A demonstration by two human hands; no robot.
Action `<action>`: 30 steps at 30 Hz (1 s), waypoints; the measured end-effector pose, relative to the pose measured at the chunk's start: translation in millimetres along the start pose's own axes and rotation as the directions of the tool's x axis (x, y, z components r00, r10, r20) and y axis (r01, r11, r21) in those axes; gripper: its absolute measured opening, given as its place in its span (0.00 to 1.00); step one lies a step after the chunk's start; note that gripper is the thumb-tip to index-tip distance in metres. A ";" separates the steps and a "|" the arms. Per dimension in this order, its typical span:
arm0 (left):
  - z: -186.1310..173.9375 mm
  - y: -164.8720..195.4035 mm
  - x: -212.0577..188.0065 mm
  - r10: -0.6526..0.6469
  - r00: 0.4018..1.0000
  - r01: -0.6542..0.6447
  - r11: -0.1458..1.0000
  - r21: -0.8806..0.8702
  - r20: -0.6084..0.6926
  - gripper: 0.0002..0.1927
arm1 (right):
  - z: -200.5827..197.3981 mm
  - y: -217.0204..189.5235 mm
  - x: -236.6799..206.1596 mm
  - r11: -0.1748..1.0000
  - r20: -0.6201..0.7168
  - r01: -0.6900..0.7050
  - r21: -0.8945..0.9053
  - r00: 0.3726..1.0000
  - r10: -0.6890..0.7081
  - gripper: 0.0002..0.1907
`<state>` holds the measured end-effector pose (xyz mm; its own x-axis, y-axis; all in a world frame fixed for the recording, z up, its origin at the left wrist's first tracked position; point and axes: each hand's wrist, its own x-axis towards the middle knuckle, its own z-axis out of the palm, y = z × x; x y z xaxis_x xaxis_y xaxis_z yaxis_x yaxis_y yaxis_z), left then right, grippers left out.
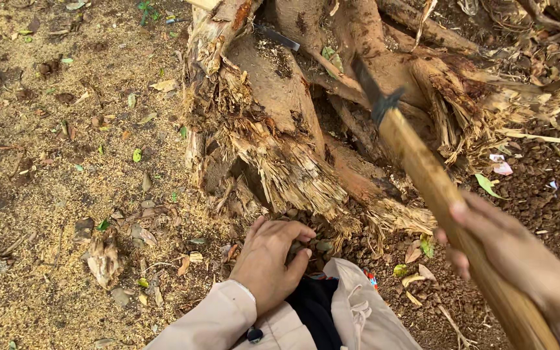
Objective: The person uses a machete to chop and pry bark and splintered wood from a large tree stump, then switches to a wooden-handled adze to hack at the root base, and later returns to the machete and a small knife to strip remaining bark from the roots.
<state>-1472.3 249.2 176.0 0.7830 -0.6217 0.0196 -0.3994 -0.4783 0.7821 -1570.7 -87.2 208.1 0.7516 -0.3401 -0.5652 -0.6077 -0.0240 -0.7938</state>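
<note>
Right hand [513,256] wrapped around a long pale wooden handle [435,188], fingers curled over it near the lower end; the handle runs up and left from the hand to a dark metal blade [367,87] that lies against the reddish roots of a tree stump [280,97]. Blade tip sits in the gap between two roots, well above the hand. Left hand [270,262] rests palm-down on the ground [53,162] at the foot of the stump, fingers loosely bent, tips touching small stones and leaf bits just below a mass of shredded, splintered wood fibres [293,172]; it holds nothing that can be seen. Beige sleeve at the left wrist; beige cloth with a dark fold [312,308] just beside that hand. A second dark blade-like piece [279,37] lies wedged high on the stump. Ground left of the stump is sawdust-coloured soil with dry leaves, chips; darker crumbly earth on the right.
</note>
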 end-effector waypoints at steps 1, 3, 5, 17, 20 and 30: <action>1.0 0.7 0.5 -0.001 1.000 0.001 1.000 0.006 0.014 0.11 | 3.2 -15.9 13.5 0.997 -0.032 0.061 -0.057 0.998 -0.063 0.28; 3.5 3.1 -0.3 0.035 0.999 -0.035 0.999 0.021 0.005 0.12 | 16.0 -50.5 48.5 1.000 -0.081 0.023 -0.020 0.996 -0.025 0.28; 5.4 5.7 -1.1 0.118 0.992 -0.117 0.992 0.042 -0.041 0.12 | 24.4 -82.2 82.8 0.994 0.036 0.032 0.101 0.999 -0.035 0.26; -14.5 -0.8 -10.3 -0.063 0.998 0.062 0.998 -0.013 -0.030 0.13 | -30.5 -97.2 129.8 0.969 0.495 0.019 0.247 0.857 -0.143 0.27; -11.5 3.7 -6.1 -0.049 0.999 0.049 0.999 -0.004 0.007 0.13 | -14.2 -88.1 127.4 0.996 0.068 0.003 0.088 0.998 -0.009 0.25; -9.4 15.6 5.2 -0.028 0.992 0.025 0.999 0.030 0.120 0.12 | 8.5 -72.7 73.4 1.000 0.040 -0.009 0.029 0.999 0.007 0.31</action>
<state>-1470.0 244.3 194.1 0.7309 -0.6781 -0.0775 -0.3941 -0.5121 0.7632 -1469.2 -102.4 222.5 0.7568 -0.3022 -0.5796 -0.6064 0.0062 -0.7951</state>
